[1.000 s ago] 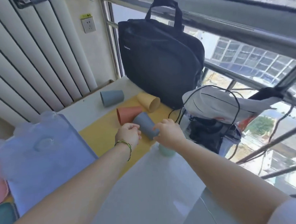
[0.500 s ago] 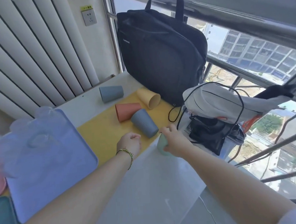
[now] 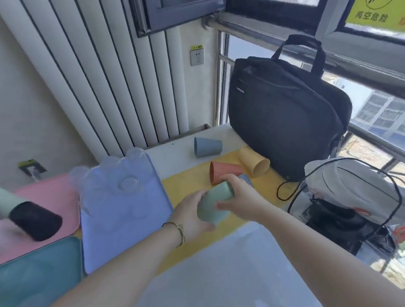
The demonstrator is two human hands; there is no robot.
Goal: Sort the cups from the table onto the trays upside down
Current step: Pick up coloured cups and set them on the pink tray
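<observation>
Over the near part of the yellow mat (image 3: 186, 184), just right of the lavender tray (image 3: 122, 214), both my hands are on one pale green cup (image 3: 213, 204).

- Left hand (image 3: 190, 212), bracelet at the wrist: fingers curled behind the cup's narrow end, thumb beneath. It grips the cup.
- Right hand (image 3: 242, 198): thumb lies across the cup's side, fingers wrap over near the rim. It also grips the cup.
- Cup is tilted, mouth pointing away from me and to the right, base towards me. Whether it touches the mat I cannot tell.

Other cups, all lying on their sides:
- orange cup (image 3: 225, 174) on the mat, just beyond my right hand;
- yellow cup (image 3: 255, 164) on the mat, mouth towards me, close against the black bag (image 3: 286, 118);
- grey-blue cup (image 3: 207, 146) on the white table (image 3: 173, 155), beyond the mat, apart from the rest;
- a second bluish cup (image 3: 246, 179), mostly hidden behind my right hand, beside the orange one.

Trays to my left: lavender nearest the mat, pink tray (image 3: 51, 198) beyond it on the left, teal tray (image 3: 38, 272) nearest me. Blurred clear shapes sit along the lavender tray's far edge; too smeared to make out.

Far left, a blurred pale green cylinder with a black end (image 3: 33, 221) lies across the pink tray; I cannot tell what it is.
</observation>
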